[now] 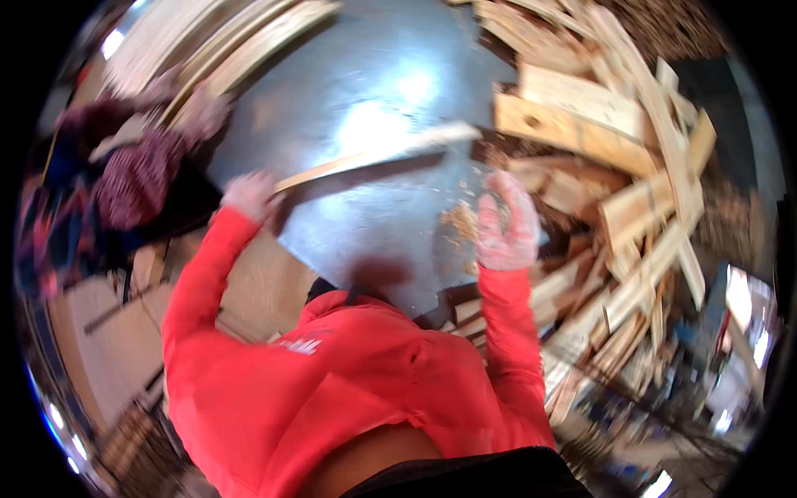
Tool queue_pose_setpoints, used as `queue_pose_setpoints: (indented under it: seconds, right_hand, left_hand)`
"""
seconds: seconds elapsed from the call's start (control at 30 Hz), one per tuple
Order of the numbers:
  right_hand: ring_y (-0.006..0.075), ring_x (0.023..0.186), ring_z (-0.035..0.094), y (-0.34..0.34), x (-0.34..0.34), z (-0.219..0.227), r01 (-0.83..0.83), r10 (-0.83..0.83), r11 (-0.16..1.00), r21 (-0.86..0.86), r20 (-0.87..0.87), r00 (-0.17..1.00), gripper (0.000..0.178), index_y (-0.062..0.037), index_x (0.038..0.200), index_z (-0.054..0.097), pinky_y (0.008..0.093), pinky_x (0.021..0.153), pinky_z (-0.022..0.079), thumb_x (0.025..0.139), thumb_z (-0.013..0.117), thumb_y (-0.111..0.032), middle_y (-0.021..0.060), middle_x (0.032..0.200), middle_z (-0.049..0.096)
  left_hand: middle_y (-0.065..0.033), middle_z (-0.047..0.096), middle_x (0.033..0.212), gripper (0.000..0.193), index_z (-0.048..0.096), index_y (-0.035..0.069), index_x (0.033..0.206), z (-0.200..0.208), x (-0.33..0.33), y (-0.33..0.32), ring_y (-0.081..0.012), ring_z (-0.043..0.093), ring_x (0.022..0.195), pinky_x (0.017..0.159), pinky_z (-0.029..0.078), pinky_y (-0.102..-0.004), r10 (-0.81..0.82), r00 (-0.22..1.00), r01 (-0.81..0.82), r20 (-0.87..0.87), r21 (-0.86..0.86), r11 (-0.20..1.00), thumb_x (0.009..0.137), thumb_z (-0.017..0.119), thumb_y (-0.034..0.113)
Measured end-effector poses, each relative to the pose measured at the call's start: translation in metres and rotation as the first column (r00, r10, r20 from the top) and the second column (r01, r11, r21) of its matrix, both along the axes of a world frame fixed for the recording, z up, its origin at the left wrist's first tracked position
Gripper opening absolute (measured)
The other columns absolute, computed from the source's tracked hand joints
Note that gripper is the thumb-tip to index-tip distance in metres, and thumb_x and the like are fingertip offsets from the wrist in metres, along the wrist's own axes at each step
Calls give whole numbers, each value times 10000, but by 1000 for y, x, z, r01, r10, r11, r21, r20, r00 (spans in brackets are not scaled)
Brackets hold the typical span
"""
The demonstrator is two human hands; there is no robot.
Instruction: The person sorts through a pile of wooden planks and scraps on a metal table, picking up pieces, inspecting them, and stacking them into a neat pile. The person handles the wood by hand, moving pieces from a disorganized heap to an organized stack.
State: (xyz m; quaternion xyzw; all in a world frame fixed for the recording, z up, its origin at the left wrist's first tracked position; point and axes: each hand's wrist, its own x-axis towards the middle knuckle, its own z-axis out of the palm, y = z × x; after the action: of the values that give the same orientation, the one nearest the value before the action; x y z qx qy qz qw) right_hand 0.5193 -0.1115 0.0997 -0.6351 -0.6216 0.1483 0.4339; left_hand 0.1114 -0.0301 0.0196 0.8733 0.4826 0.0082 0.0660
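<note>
My left hand (249, 195), in a pale glove, grips the near end of a long thin wooden slat (378, 153) that lies slanted over a shiny metal table (365, 83). My right hand (506, 220), gloved too, hovers open over the table's right edge beside a small heap of sawdust (459, 222). It holds nothing. Red sleeves cover both my arms. The picture is blurred by motion.
A big jumble of cut wooden boards and offcuts (614, 166) fills the right side. Long slats (224, 41) are stacked at the far left of the table. Another person in dark patterned clothing (124, 178) stands at the left.
</note>
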Motion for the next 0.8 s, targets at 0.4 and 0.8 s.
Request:
queue_pose_setpoints:
  seconds: [0.4, 0.8]
  right_hand:
    - [360, 961, 619, 132, 122, -83, 405, -427, 840, -360, -900, 86, 506, -16, 1286, 431, 482, 745, 566, 842, 666, -82, 179, 1158, 571]
    - [349, 977, 603, -77, -3, 22, -203, 371, 648, -734, 72, 926, 567, -101, 1298, 439, 384, 872, 487, 845, 576, -413, 185, 1103, 569]
  left_hand:
    - [-217, 477, 1323, 740, 400, 72, 1376, -21, -15, 17, -395, 514, 1156, 966, 449, -443, 357, 929, -348, -97, 96, 932, 760, 756, 274]
    - [-118, 595, 1015, 779, 361, 42, 1376, -67, 252, -57, -216, 572, 893, 796, 500, -327, 235, 847, 429, 478, -874, 229, 709, 719, 229]
